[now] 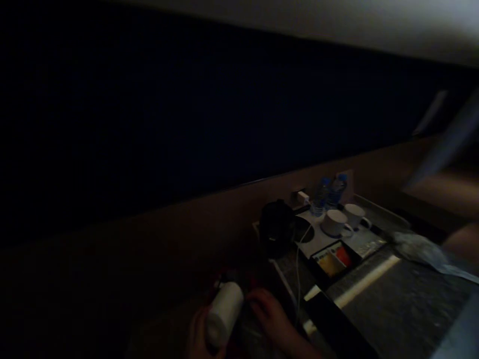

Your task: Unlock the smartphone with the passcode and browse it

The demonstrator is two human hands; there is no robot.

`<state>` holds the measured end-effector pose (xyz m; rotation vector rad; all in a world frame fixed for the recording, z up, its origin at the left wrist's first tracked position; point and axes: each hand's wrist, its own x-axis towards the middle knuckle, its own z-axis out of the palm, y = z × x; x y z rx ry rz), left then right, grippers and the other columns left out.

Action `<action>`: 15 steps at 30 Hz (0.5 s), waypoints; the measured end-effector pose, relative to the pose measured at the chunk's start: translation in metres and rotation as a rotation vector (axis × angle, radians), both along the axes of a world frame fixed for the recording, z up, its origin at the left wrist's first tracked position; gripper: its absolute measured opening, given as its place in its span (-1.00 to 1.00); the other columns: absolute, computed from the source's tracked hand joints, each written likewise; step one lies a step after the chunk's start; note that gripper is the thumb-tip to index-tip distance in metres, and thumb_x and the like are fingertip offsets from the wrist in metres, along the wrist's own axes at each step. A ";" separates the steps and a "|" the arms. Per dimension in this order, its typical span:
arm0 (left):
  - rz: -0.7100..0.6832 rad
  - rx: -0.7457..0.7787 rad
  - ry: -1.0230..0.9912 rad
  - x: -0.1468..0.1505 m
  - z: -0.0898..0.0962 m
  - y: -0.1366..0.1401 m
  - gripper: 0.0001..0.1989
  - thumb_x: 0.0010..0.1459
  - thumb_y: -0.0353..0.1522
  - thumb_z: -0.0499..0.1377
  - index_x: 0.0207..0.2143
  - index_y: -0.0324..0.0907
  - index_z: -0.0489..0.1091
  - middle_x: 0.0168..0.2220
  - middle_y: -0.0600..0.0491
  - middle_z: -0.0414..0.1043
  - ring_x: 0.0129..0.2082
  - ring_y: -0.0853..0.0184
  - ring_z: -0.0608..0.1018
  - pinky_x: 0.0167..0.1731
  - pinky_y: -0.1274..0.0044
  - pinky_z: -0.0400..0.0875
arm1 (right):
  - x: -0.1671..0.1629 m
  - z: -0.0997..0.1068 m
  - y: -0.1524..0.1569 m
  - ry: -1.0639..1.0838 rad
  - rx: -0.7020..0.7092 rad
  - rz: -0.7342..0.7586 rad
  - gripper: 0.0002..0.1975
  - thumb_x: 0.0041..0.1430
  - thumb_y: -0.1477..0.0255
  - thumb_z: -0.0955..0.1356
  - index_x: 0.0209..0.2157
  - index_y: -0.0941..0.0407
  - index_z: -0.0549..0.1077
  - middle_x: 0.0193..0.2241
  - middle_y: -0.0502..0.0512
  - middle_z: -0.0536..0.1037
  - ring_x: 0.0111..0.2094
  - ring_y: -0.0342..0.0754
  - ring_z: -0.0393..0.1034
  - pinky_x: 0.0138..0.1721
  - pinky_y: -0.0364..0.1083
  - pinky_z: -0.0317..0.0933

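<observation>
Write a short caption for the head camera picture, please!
Left hand holds a white bottle near a dark kettle.

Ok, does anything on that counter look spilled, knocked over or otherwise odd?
Nothing looks spilled or toppled, though the picture is very dark. The two white cups and two water bottles stand upright beside the black kettle. A crumpled clear plastic bag lies loose on the counter's right.

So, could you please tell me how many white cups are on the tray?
2: one cup sits mid-tray, the other cup just right of it, both in front of the water bottles. The dark may hide more.
</observation>
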<state>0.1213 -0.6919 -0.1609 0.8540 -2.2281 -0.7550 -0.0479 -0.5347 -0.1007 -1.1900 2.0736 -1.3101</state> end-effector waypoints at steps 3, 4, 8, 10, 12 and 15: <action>-0.069 -0.084 -0.035 0.032 0.005 0.006 -0.34 -0.12 -0.42 0.25 0.11 -0.18 0.25 0.10 -0.16 0.35 0.09 0.06 0.46 0.04 0.32 0.46 | 0.001 0.012 -0.016 0.006 -0.040 0.088 -0.66 0.28 0.36 0.22 0.04 0.04 0.43 0.10 0.19 0.43 0.18 0.07 0.23 0.24 0.15 0.06; -0.083 -0.110 -0.036 0.036 0.009 0.009 -0.34 -0.11 -0.44 0.24 0.12 -0.18 0.23 0.11 -0.16 0.34 0.10 0.07 0.46 0.06 0.32 0.44 | 0.002 0.018 -0.017 0.027 -0.028 0.151 -0.63 0.30 0.31 0.21 0.10 0.01 0.39 0.17 0.18 0.37 0.24 0.08 0.14 0.28 0.18 -0.01; -0.122 -0.148 0.008 0.038 0.023 0.019 -0.34 -0.07 -0.47 0.20 0.15 -0.18 0.21 0.12 -0.18 0.34 0.11 0.09 0.45 0.06 0.32 0.43 | 0.010 0.041 -0.018 0.125 0.074 0.341 -0.54 0.30 0.21 0.22 0.21 -0.08 0.25 0.32 0.10 0.13 0.36 0.14 -0.16 0.31 0.28 -0.17; -0.132 -0.150 0.031 0.040 0.026 0.020 -0.34 -0.07 -0.47 0.20 0.15 -0.18 0.22 0.12 -0.18 0.34 0.10 0.09 0.46 0.06 0.31 0.44 | 0.014 0.045 -0.019 0.186 0.074 0.363 -0.58 0.30 0.24 0.23 0.17 -0.07 0.30 0.30 0.10 0.18 0.34 0.13 -0.11 0.29 0.26 -0.11; -0.148 -0.153 0.040 0.042 0.025 0.018 -0.34 -0.09 -0.48 0.19 0.15 -0.17 0.24 0.12 -0.17 0.35 0.10 0.09 0.46 0.06 0.32 0.44 | 0.015 0.046 -0.021 0.258 0.028 0.368 -0.65 0.30 0.30 0.24 0.08 -0.01 0.40 0.21 0.13 0.34 0.29 0.12 0.04 0.26 0.22 -0.02; -0.193 -0.136 0.062 0.044 0.024 0.015 -0.33 -0.11 -0.48 0.18 0.15 -0.15 0.28 0.12 -0.14 0.37 0.09 0.10 0.47 0.06 0.35 0.44 | 0.012 0.046 -0.023 0.336 -0.059 0.388 -0.79 0.28 0.36 0.26 -0.15 0.06 0.50 -0.02 0.14 0.53 0.09 0.06 0.29 0.12 0.11 0.17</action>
